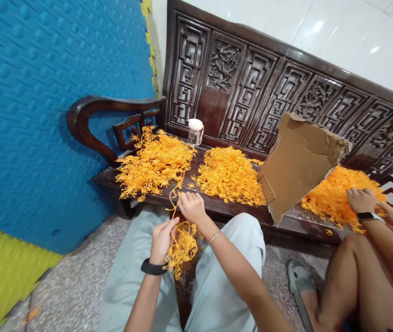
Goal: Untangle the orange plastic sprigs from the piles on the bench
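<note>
Between my knees, my left hand (162, 237) is closed with thumb and fingertips pinching a thin orange strand (175, 210). A tangled bunch of orange plastic-looking sprigs (182, 246) hangs beside that hand. My right hand (192, 207) is closed just above and to the right, its fingers curled by the same strand; what lies inside its grip is partly hidden. The strand runs up toward a loose heap of orange branching sprigs (158, 163) on the bench's left end. A second heap of smaller orange pieces (231, 175) lies to the right of it.
A dark carved wooden bench (213, 200) spans the view. A lidded clear cup (195, 132) stands behind the heaps. An upright cardboard piece (300, 161) separates off another orange heap (338, 193), where a co-worker's hands (362, 201) work. Blue mat (44, 115) covers the left side.
</note>
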A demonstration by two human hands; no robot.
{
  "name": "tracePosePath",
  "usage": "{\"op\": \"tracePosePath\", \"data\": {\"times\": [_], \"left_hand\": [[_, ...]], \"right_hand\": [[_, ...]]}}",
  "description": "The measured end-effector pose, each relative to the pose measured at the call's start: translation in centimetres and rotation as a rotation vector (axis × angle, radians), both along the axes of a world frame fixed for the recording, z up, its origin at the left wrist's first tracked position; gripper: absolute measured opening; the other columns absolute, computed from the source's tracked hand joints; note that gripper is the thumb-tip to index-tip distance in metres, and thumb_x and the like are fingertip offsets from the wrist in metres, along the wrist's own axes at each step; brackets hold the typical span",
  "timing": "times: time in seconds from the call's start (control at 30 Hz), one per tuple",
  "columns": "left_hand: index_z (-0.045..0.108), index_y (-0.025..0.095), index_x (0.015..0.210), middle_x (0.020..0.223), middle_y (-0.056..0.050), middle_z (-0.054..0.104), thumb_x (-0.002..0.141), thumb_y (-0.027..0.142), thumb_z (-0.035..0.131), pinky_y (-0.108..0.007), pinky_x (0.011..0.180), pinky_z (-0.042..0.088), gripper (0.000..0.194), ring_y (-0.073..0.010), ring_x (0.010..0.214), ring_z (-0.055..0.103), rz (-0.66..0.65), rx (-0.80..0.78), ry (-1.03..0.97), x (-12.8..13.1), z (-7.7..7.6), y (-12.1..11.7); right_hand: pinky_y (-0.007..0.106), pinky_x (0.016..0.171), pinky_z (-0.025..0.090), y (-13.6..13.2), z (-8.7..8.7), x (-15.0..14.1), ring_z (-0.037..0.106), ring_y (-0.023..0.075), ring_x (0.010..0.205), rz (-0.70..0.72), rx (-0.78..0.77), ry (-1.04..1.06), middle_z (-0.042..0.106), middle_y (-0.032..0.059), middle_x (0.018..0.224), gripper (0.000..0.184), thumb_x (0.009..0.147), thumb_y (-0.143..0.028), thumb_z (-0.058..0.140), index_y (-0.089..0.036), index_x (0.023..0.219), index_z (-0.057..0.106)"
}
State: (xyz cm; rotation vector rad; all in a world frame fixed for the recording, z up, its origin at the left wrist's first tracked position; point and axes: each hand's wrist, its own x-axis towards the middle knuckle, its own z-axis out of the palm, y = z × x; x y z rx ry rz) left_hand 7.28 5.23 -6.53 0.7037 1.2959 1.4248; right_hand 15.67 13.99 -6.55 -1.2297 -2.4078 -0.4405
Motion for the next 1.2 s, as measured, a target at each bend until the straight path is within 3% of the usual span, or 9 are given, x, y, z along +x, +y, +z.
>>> {"op": "tracePosePath", "data": {"times": [0.17,0.33,0.47,0.6,0.8,1.1,1.2], "left_hand": [[0.029,0.019,0.037,0.029,0.008,0.025,0.057,0.04,0.059,-0.022,0.034,0.016,0.041,-0.0054,0.029,0.022,0.007,0.01,0.038,0.2,0.3,-0.3],[0.029,0.02,0.034,0.028,0.007,0.026,0.063,0.04,0.057,-0.023,0.034,0.016,0.044,-0.0061,0.028,0.023,0.0,0.005,0.028,-1.0,0.7,-1.7],[0.033,0.018,0.035,0.03,0.005,0.029,0.068,0.04,0.056,-0.023,0.036,0.02,0.046,-0.007,0.031,0.028,0.047,0.057,0.113,-2.8,1.4,-2.1],[0.039,0.017,0.036,0.033,0.005,0.033,0.07,0.039,0.055,-0.023,0.038,0.022,0.044,-0.0075,0.035,0.031,0.083,0.087,0.124,-3.5,1.1,-1.8],[0.038,0.018,0.037,0.035,0.003,0.036,0.073,0.035,0.053,-0.024,0.041,0.024,0.042,-0.009,0.037,0.033,-0.001,0.139,0.015,-3.2,1.0,-1.8],[0.05,0.017,0.056,0.049,0.002,0.043,0.07,0.029,0.053,-0.023,0.044,0.032,0.019,-0.0105,0.046,0.038,-0.044,0.24,-0.318,-3.6,1.2,-1.7],[0.052,0.016,0.061,0.051,0.002,0.043,0.068,0.024,0.053,-0.022,0.045,0.033,0.01,-0.0104,0.048,0.039,-0.058,0.265,-0.391,-3.7,1.5,-1.6]], "right_hand": [[0.029,0.068,0.03,0.2,0.2,-0.3,0.049,0.0169,0.071,-0.033,-0.182,0.053,0.054,0.0095,0.073,0.025,0.087,-0.026,0.029,-0.013,0.081,0.05],[0.025,0.058,0.031,4.8,2.8,5.5,0.045,0.0133,0.058,-0.47,-0.259,0.417,0.052,0.0071,0.064,0.029,0.087,-0.022,0.026,-0.012,0.077,0.052],[0.023,0.063,0.033,7.1,3.9,9.3,0.046,0.0123,0.067,-0.296,-0.143,0.553,0.052,0.0067,0.078,0.032,0.088,-0.028,0.026,-0.013,0.08,0.054],[0.022,0.068,0.034,6.8,2.5,8.0,0.046,0.012,0.071,-0.178,-0.175,0.5,0.052,0.0053,0.081,0.026,0.086,-0.028,0.035,-0.015,0.084,0.058],[0.024,0.071,0.035,6.9,1.0,6.1,0.048,0.0125,0.071,-0.273,-0.309,0.416,0.054,0.0056,0.08,0.022,0.082,-0.029,0.044,-0.014,0.088,0.059],[0.023,0.064,0.037,6.9,1.2,6.1,0.05,0.0126,0.065,-0.327,-0.335,0.47,0.055,0.0037,0.07,0.025,0.077,-0.027,0.051,-0.014,0.097,0.058],[0.022,0.064,0.037,6.7,1.5,6.0,0.049,0.0121,0.064,-0.284,-0.337,0.535,0.054,0.0025,0.069,0.025,0.076,-0.027,0.051,-0.014,0.097,0.058]]}}
